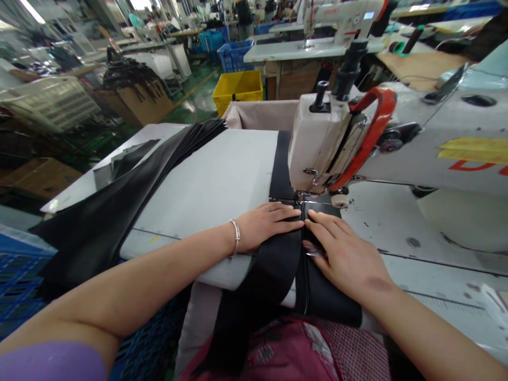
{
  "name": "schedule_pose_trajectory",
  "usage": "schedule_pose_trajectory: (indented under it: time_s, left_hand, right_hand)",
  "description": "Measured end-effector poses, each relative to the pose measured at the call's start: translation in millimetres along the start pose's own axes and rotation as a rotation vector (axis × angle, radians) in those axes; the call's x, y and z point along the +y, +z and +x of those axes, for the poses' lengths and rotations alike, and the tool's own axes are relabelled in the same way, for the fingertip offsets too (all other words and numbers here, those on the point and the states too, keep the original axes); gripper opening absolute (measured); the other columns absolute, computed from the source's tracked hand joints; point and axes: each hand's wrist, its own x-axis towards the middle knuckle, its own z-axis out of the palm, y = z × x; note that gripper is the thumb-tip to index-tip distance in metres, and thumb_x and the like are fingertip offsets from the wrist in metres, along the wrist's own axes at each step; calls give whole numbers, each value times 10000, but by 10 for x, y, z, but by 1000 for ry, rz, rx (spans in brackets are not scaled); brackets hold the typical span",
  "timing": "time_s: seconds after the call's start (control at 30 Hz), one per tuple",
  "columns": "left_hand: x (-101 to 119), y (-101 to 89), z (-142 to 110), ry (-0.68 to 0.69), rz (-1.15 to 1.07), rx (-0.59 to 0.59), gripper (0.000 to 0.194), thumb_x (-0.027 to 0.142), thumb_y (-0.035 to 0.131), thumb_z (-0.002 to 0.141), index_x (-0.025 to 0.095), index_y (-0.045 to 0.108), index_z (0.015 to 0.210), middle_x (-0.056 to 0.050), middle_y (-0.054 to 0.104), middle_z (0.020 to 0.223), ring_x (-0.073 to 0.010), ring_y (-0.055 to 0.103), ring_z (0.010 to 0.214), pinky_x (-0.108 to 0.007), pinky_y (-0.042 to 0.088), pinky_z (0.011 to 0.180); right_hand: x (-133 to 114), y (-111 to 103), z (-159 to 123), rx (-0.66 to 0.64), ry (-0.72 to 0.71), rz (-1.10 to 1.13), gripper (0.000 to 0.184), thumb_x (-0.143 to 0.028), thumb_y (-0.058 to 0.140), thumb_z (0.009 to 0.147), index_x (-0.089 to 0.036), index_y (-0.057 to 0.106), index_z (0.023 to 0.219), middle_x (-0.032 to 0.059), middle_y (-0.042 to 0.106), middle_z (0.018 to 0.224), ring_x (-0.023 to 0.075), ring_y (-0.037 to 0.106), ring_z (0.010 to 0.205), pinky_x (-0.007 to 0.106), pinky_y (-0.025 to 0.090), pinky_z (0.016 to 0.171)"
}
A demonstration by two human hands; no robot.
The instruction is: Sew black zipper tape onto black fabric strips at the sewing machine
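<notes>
Under the needle and presser foot [300, 198] of a white sewing machine [317, 137] lie black leather-like pieces [280, 259], with a seam line running toward me. Just left of that seam, my left hand [268, 225] rests flat on a black strip, fingers stretched toward the foot. My right hand [337, 243] presses the black piece right of the seam with its fingers extended. A small shiny metal tool [313, 253] shows beneath its fingers, seemingly held there; its exact kind is hidden. The near end of the strip hangs over the table edge toward my lap.
A fanned stack of black pieces [159, 180] hangs over the left side of the white table [222, 169]. Blue crates [19, 280] stand below left. Beyond the table are a yellow bin [238, 87], a cardboard box [138, 103] and another sewing machine [341, 21].
</notes>
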Motion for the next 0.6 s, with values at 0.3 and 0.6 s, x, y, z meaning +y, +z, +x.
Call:
schedule_pose_trajectory:
  time_s: [0.3, 0.6]
  left_hand:
    - [-49, 24, -13, 9, 1, -8, 628, 277, 502, 876, 171, 299, 1461, -89, 262, 1536, -219, 229, 1418, -377, 160, 1188]
    - [-101, 42, 19, 27, -63, 52, 611, 249, 522, 874, 150, 332, 1446, -126, 328, 1494, -234, 277, 1390, -400, 189, 1185]
  right_hand:
    - [21, 29, 24, 16, -18, 11, 419, -369, 458, 927, -200, 500, 1307, 52, 457, 1426, 254, 412, 1288, 431, 520, 925]
    - [44, 27, 79, 11, -11, 19, 403, -375, 458, 926, -217, 506, 1294, 47, 467, 1416, 252, 423, 1278, 433, 537, 888]
